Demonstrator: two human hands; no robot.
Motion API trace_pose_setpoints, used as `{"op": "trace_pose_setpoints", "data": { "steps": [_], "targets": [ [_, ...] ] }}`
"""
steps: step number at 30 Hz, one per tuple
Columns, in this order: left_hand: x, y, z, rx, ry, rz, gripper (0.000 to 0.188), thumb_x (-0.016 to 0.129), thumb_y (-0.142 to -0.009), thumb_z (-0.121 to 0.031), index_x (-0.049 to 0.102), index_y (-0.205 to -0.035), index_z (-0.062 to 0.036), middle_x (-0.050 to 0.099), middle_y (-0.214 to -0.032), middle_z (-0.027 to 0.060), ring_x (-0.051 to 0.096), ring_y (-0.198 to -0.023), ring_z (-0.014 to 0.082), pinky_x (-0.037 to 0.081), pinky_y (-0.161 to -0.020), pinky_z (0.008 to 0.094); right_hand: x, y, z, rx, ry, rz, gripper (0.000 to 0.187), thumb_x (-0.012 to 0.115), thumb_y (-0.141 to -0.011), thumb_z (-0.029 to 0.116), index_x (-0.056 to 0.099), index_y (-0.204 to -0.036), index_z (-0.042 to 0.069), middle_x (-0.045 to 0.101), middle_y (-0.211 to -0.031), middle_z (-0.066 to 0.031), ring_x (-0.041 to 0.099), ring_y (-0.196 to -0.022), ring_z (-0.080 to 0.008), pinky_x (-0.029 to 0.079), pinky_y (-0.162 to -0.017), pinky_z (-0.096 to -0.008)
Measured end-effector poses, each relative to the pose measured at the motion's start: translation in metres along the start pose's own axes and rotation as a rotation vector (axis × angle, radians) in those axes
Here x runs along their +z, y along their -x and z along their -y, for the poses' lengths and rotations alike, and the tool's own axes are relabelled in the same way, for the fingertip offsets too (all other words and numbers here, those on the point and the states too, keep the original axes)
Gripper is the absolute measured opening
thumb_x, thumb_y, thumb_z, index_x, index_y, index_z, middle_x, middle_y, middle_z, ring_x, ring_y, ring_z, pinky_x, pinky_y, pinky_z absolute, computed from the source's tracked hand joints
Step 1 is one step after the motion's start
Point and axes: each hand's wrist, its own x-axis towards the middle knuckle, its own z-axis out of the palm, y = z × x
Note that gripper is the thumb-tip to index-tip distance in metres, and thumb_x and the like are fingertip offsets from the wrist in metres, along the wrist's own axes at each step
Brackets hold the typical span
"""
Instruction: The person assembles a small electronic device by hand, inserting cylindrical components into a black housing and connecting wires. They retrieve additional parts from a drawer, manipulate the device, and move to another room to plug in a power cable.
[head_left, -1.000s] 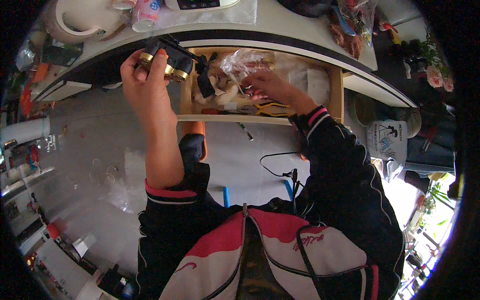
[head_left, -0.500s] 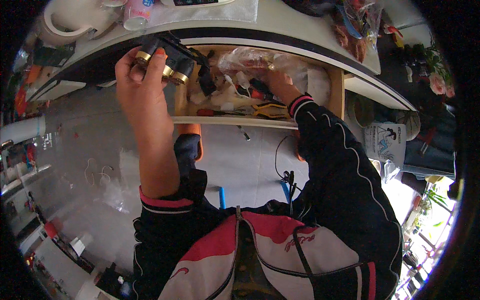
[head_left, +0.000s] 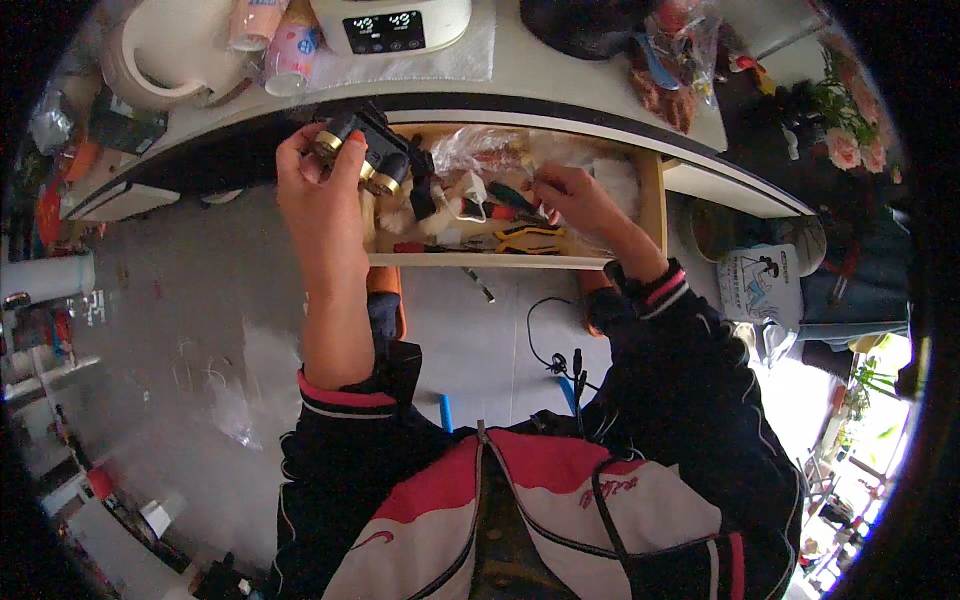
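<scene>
Above the left end of the open drawer (head_left: 520, 262), my left hand (head_left: 325, 190) is closed around black binoculars (head_left: 384, 150) with gold rings. A dark strap (head_left: 424, 196) hangs by the binoculars into the drawer. My right hand (head_left: 585, 205) is inside the drawer on the right, its fingers bent together; whatever they hold is hidden. Close to those fingertips lies a tool with a dark green and red handle (head_left: 512, 196). Yellow-and-black pliers (head_left: 528, 236) rest at the drawer's front, and a white plug with its cable (head_left: 474, 188) lies left of the green handle.
Clear plastic bags (head_left: 480, 148) fill the drawer's back. On the countertop (head_left: 560, 75) stand a white appliance with a display (head_left: 395, 25), cups (head_left: 290, 60) and a white jug (head_left: 165, 60). A black cable (head_left: 535, 340) trails over the floor beneath the drawer.
My right hand has drawn back from the plastic bags toward the drawer's front. The binoculars in my left hand have shifted right, and the view has tilted to show more of the countertop.
</scene>
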Motion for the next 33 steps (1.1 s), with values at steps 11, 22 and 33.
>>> {"op": "trace_pose_setpoints", "data": {
  "steps": [11, 22, 33],
  "targets": [
    [0.033, 0.016, 0.029, -0.103, 0.027, 0.210, 0.034, 0.067, -0.080, -0.004, 0.048, -0.108, -0.0012, 0.059, -0.096, 0.0069, 0.056, -0.084, 0.0113, 0.045, -0.076, 0.0246, 0.007, 0.059, 0.078, -0.194, -0.349, -0.203, 0.025, 0.051, -0.095, 0.019, 0.059, -0.109, -0.001, 0.058, -0.077, -0.0015, 0.052, -0.067, -0.0075, 0.044, -0.058, -0.0229],
    [0.024, 0.009, 0.036, -0.050, -0.109, 0.216, 0.033, 0.070, -0.078, -0.018, 0.054, -0.106, -0.0102, 0.061, -0.095, 0.0027, 0.059, -0.084, 0.0133, 0.048, -0.066, 0.0290, -0.038, 0.062, 0.051, -0.142, -0.971, -0.502, 0.026, 0.044, -0.098, 0.028, 0.054, -0.105, 0.005, 0.053, -0.078, 0.0000, 0.051, -0.071, -0.0100, 0.044, -0.064, -0.0251],
    [0.043, 0.047, 0.026, -0.486, -0.153, 1.245, 0.061, 0.067, -0.073, -0.012, 0.047, -0.131, -0.0054, 0.055, -0.119, 0.0066, 0.053, -0.106, 0.0145, 0.042, -0.089, 0.0255, -0.040, 0.064, 0.052, -0.283, -1.286, -0.359, 0.023, 0.042, -0.099, 0.024, 0.051, -0.104, 0.005, 0.052, -0.079, -0.0012, 0.055, -0.078, -0.0130, 0.049, -0.073, -0.0282]
  ]
}}
